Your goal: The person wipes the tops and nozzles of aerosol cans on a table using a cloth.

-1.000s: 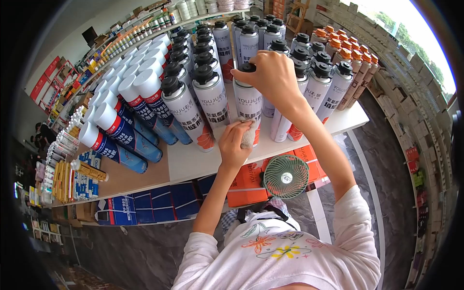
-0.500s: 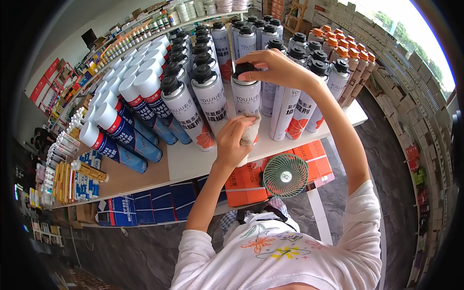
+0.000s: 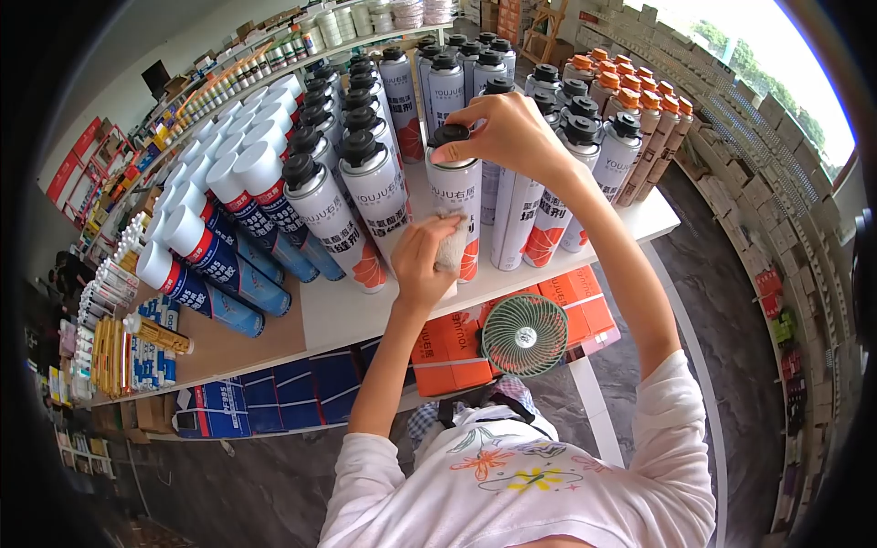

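Observation:
A white spray foam can [image 3: 454,185] with a black cap and orange print stands upright at the front of the white table, in front of me. My right hand [image 3: 498,135] grips its top, thumb and fingers around the cap and upper rim. Low on the can's front, my left hand [image 3: 427,260] presses a beige cloth [image 3: 451,245] against the label, fingers closed on it. Part of the can is hidden behind the cloth and hand. Close by on the left is another black-capped foam can [image 3: 375,187]; more stand to the right.
Rows of blue cans with white caps [image 3: 224,269] fill the table's left; orange-capped cans [image 3: 653,137] stand at the right. Below the front edge are a green fan [image 3: 524,335], orange boxes [image 3: 448,354] and blue boxes [image 3: 274,395]. Shelves line the room.
My left hand and the cloth have shifted slightly on the can's front. My right hand keeps hold of the top. The whole view has shifted a little.

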